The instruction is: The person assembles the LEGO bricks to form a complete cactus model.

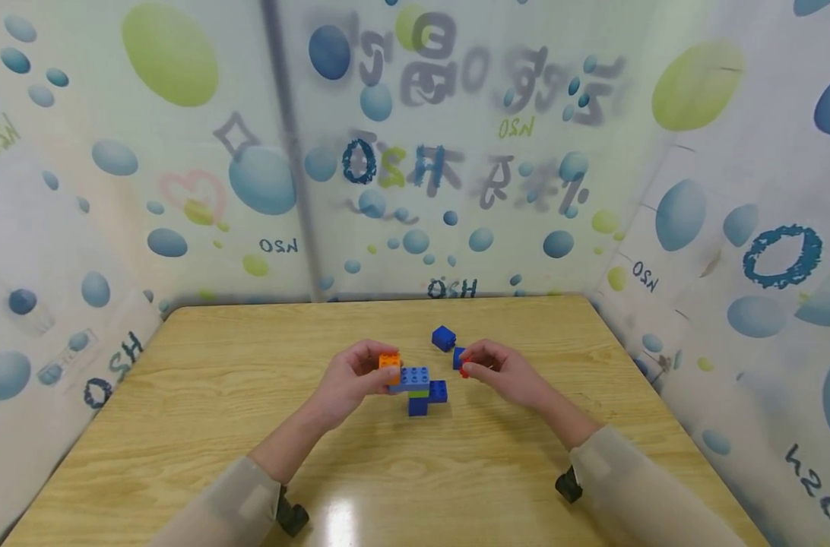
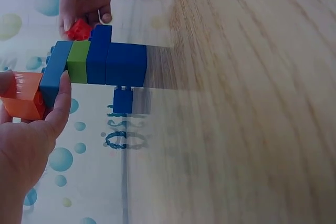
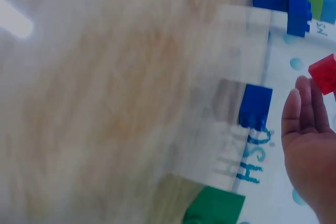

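My left hand (image 1: 350, 384) pinches an orange brick (image 1: 389, 358) between thumb and fingers. It sits at the left end of a lighter blue brick (image 1: 415, 377), the top of a small stack. Below are a lime green brick (image 2: 78, 62) and dark blue bricks, one of them (image 1: 438, 391) jutting out to the right; the lowest (image 1: 418, 406) is at the table. To the right of the stack, my right hand (image 1: 502, 374) holds a small red brick (image 3: 324, 74) at its fingertips. In the head view the fingers partly cover the red brick.
A loose dark blue brick (image 1: 444, 338) lies behind the stack, and another blue piece (image 1: 459, 357) shows beside the right fingertips. Both wrist views show a green brick (image 3: 215, 205) on the wooden table (image 1: 251, 357). Patterned curtains (image 1: 415, 228) surround the table's back and sides.
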A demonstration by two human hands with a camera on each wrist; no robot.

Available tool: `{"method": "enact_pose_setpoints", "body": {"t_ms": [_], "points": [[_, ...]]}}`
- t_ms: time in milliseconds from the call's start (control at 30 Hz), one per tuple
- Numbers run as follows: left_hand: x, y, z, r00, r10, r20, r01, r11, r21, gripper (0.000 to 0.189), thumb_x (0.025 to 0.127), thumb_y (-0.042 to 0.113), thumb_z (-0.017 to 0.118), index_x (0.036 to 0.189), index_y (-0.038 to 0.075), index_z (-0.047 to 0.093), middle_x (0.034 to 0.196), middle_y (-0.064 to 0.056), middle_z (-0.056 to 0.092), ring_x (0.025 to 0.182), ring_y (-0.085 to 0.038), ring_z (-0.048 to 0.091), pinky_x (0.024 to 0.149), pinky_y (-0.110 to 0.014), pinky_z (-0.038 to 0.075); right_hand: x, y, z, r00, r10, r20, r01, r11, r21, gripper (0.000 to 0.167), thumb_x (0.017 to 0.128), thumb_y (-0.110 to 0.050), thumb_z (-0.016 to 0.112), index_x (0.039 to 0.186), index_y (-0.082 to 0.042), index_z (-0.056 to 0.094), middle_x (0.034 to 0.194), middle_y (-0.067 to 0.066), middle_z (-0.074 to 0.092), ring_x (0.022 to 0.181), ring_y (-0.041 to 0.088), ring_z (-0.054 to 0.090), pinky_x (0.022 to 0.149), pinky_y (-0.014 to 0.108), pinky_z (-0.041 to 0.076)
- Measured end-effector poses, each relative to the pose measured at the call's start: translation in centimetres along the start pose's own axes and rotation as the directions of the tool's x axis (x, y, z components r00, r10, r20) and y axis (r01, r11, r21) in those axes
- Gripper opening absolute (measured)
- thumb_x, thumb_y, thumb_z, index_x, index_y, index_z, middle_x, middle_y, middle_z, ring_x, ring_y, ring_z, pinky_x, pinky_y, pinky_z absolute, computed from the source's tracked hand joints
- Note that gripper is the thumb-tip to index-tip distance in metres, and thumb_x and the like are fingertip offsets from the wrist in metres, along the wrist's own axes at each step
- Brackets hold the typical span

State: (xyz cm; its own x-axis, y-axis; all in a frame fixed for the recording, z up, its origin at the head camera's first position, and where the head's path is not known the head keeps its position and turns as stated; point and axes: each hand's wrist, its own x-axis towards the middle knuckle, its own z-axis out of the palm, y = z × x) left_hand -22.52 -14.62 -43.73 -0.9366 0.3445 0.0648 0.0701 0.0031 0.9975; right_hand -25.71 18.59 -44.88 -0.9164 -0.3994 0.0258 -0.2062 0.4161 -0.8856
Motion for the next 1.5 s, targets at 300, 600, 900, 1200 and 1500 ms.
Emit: {"method": "enact_pose_setpoints", "body": {"t_ms": [300, 600, 900, 1200, 1500], "points": [[0.1, 0.0, -0.1, 1.0, -0.016, 0.0, 0.016, 1.0, 0.0, 0.049, 0.103, 0.013, 0.077, 0.144, -0.006, 0.059, 0.124, -0.012, 0.068, 0.106, -0.025, 0.069, 0.087, -0.032, 0.068, -0.3, -0.2, 1.4, 1.0, -0.015, 0.019, 0.014, 0.998, 0.061, 0.019, 0.105, -0.021, 0.076, 0.118, -0.011, 0.067, 0.115, 0.007, 0.071, 0.105, 0.024, 0.069, 0.089, 0.026, 0.06], [0.1, 0.1, 0.0, 0.999, -0.032, -0.003, 0.032, 0.999, -0.004, 0.05, 0.103, 0.013, 0.077, 0.145, -0.006, 0.058, 0.126, -0.013, 0.068, 0.108, -0.026, 0.069, 0.088, -0.032, 0.068, -0.1, 0.2, 2.1, 0.998, -0.014, 0.063, 0.013, 1.0, 0.004, 0.044, 0.106, -0.029, 0.076, 0.145, -0.011, 0.068, 0.132, 0.007, 0.073, 0.111, 0.021, 0.07, 0.093, 0.029, 0.061], [0.2, 0.2, 0.0, 1.0, -0.027, -0.002, 0.027, 1.0, 0.002, 0.043, 0.103, 0.014, 0.078, 0.141, 0.0, 0.063, 0.127, -0.014, 0.068, 0.108, -0.026, 0.069, 0.088, -0.032, 0.068, -0.1, -0.4, 2.6, 0.993, -0.001, 0.12, 0.008, 0.998, -0.06, 0.035, 0.106, -0.028, 0.076, 0.141, -0.021, 0.075, 0.13, 0.005, 0.072, 0.111, 0.021, 0.071, 0.095, 0.035, 0.062], [0.4, 0.0, 0.0, 1.0, -0.024, 0.005, 0.024, 1.0, -0.018, 0.039, 0.103, 0.012, 0.077, 0.138, 0.001, 0.064, 0.124, -0.011, 0.069, 0.107, -0.026, 0.07, 0.088, -0.036, 0.069, 0.2, -0.3, 2.6, 0.991, -0.02, 0.129, 0.029, 0.997, -0.066, 0.032, 0.105, -0.024, 0.076, 0.136, -0.015, 0.074, 0.127, 0.01, 0.073, 0.101, 0.02, 0.07, 0.084, 0.03, 0.061], [0.3, 0.1, 0.0, 1.0, -0.027, 0.003, 0.028, 0.999, -0.03, 0.036, 0.103, 0.011, 0.077, 0.136, 0.002, 0.066, 0.123, -0.011, 0.069, 0.106, -0.026, 0.07, 0.088, -0.035, 0.068, 0.2, -0.1, 2.7, 0.989, -0.002, 0.146, 0.004, 1.0, -0.014, 0.031, 0.107, -0.032, 0.074, 0.134, -0.017, 0.074, 0.124, 0.009, 0.071, 0.098, 0.022, 0.07, 0.084, 0.032, 0.063]]}}
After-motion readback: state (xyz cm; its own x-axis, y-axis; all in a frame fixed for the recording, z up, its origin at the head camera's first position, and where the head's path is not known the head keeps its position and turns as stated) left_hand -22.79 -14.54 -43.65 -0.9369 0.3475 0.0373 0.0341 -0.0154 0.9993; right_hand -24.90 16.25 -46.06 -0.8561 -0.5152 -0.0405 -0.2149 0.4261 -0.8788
